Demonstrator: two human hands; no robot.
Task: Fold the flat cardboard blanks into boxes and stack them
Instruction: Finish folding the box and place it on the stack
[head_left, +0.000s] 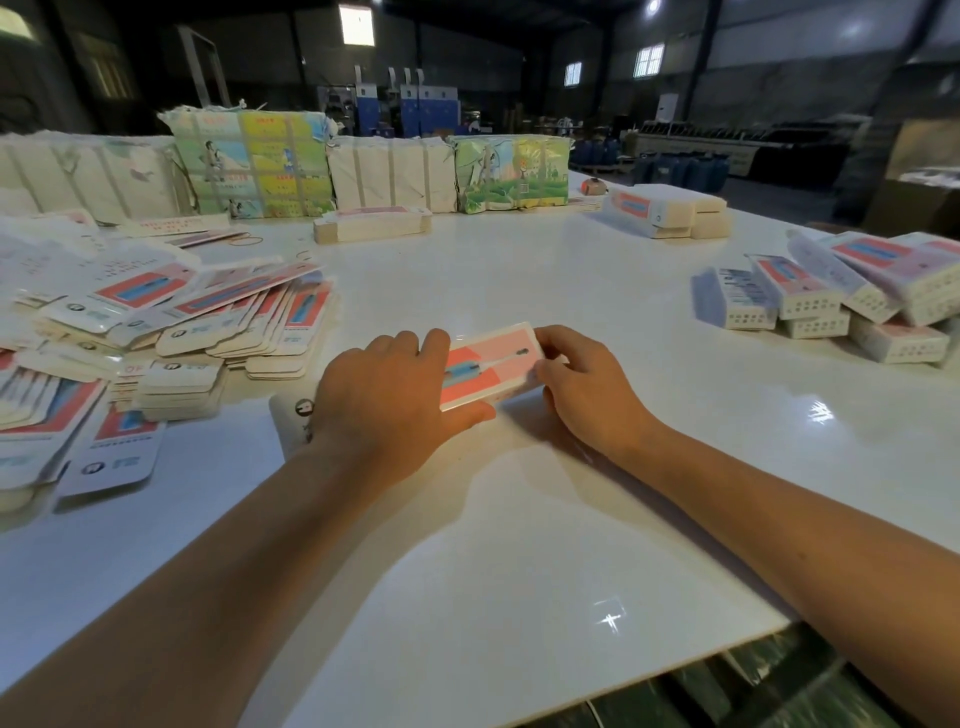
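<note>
Blank in hand: a pink-and-red printed cardboard blank (488, 366) lay on the glossy white table (519, 545) at frame centre.
Left hand (387, 400): fingers curled over the blank's left end, thumb along its near edge, grasping it.
Right hand (584, 387): fingers pinched its right end.
Left of frame: loose heap of flat printed blanks (156, 332).
Right edge: stack of folded white boxes (841, 296).

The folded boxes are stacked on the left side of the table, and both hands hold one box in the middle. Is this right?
Not quite. The head view shows the folded boxes stacked on the right side of the table; the left side holds flat blanks. The left hand and right hand do hold one box in the middle.
</note>
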